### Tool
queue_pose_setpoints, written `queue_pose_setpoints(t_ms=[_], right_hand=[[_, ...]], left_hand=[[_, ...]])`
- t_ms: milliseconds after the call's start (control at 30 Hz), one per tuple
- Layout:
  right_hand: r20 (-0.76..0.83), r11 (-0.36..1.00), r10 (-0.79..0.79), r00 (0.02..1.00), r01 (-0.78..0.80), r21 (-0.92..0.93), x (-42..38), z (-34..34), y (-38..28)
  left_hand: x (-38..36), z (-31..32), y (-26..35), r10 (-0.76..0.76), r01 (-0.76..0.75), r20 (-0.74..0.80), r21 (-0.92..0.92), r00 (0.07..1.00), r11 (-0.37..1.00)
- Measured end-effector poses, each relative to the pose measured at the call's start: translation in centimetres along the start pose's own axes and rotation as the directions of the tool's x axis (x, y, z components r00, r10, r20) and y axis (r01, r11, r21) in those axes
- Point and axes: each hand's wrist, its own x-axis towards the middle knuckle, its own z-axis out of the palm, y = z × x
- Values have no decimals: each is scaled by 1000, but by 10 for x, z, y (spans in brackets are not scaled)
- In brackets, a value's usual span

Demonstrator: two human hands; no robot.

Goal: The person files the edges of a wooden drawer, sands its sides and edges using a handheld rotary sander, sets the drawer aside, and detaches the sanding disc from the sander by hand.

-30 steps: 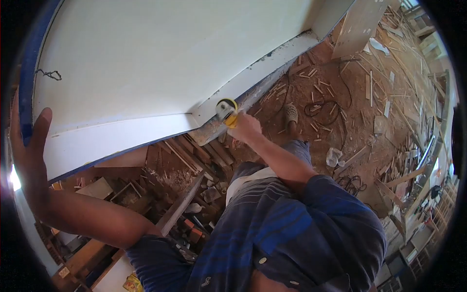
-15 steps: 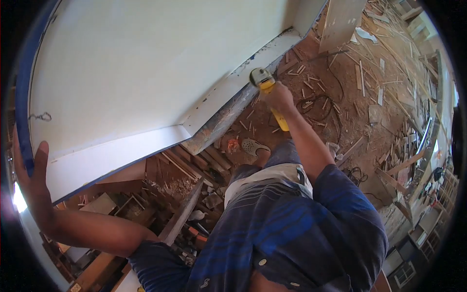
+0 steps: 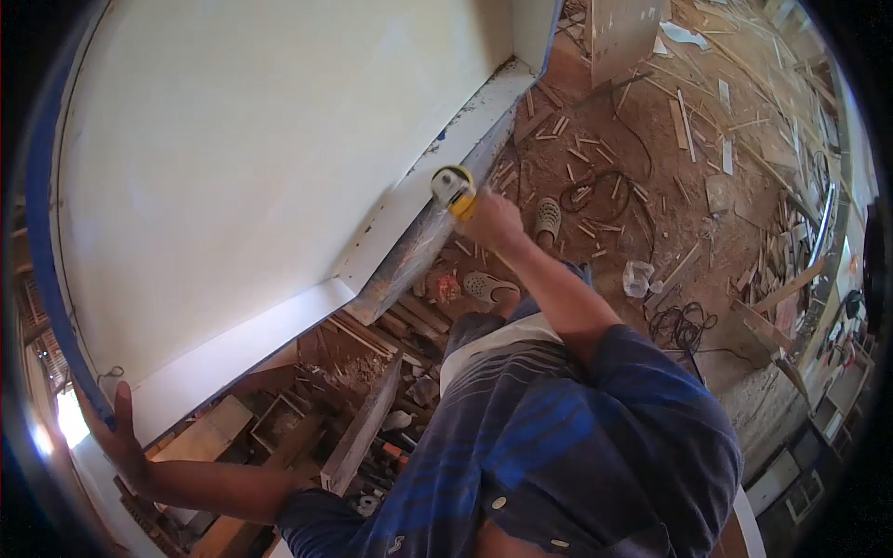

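My right hand (image 3: 493, 223) is wrapped round a yellow angle grinder (image 3: 453, 189), whose round guard and metal head are over the lower inner ledge of a large, shallow, white box-like cabinet (image 3: 251, 186) with blue outer edges. Dark marks and chipped patches run along that ledge. At the cabinet's near left corner, my left hand (image 3: 127, 442) grips the blue edge, thumb up on the inner side and the other fingers hidden behind it. A small wire loop (image 3: 113, 372) lies just above the thumb.
The cabinet rests by a worn wooden beam (image 3: 400, 270). Wood offcuts and a dark cable (image 3: 684, 325) litter the earth floor around my clog-shod feet (image 3: 488, 287). A plank (image 3: 365, 423) and boxes of scrap are below my left arm; a board (image 3: 623, 37) stands at the back.
My right hand has moved the grinder leftward and a little down along the ledge. The cabinet's near left corner and my left hand appear lower in view as the camera shifts.
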Motion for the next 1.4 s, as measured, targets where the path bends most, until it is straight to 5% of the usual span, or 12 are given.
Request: queue_pose_setpoints(t_ms=[200, 300, 600, 1000, 1400], right_hand=[[-145, 998, 65, 987, -66, -2, 46, -74, 40], [-82, 995, 98, 992, -100, -24, 50, -92, 39], [110, 991, -129, 986, 132, -25, 31, -45, 22], [-141, 998, 50, 989, -53, -18, 92, -157, 74], [26, 998, -61, 998, 62, -24, 70, -112, 60]], left_hand=[[-7, -1, -12, 41, -40, 13, -91, 999, 995], [-9, -4, -18, 86, -85, 15, -37, 996, 996], [-25, -16, -42, 12, -20, -146, -52, 989, 998], [-17, -9, -45, -37, 16, -199, -103, 979, 995], [-3, -8, -37, -49, 24, -210, -121, 976, 992]])
